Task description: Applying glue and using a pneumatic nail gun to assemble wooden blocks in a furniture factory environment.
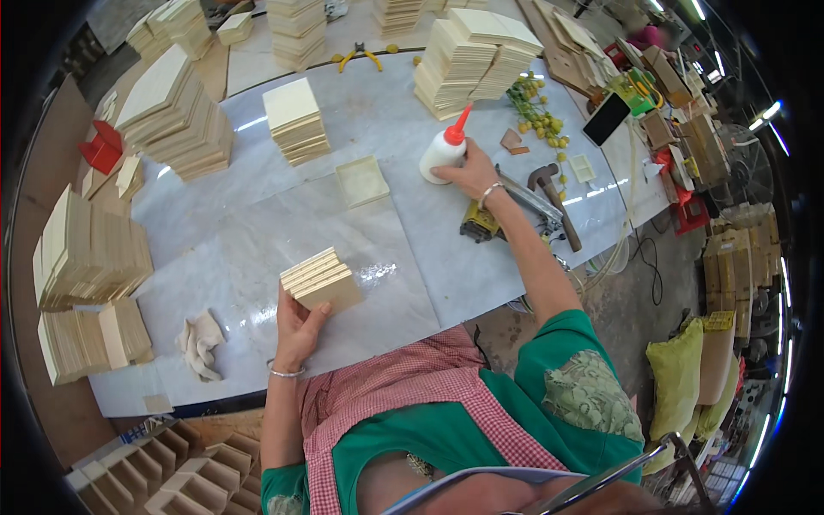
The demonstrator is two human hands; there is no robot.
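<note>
My left hand (298, 326) is closed around a small stack of thin pale wooden boards (336, 294), held over the near part of the table with the thumb on the front face. My right hand (475, 176) grips a white squeeze bottle (439, 157) with a red pointed nozzle. The bottle is nearly upright, nozzle up and leaning slightly right; whether its base touches the table I cannot tell. Between the hands, farther back, lies a shallow square wooden tray (361, 182). Just right of my right hand are a nail gun (528, 196) and a hammer (554, 202).
Tall stacks of wooden boards (176, 116) line the left and far sides of the table (463, 275). A shorter stack (296, 120), yellow-handled pliers (360, 57), a phone (607, 118) and a crumpled cloth (201, 345) lie about. Wooden compartments (163, 468) stand below the near left edge.
</note>
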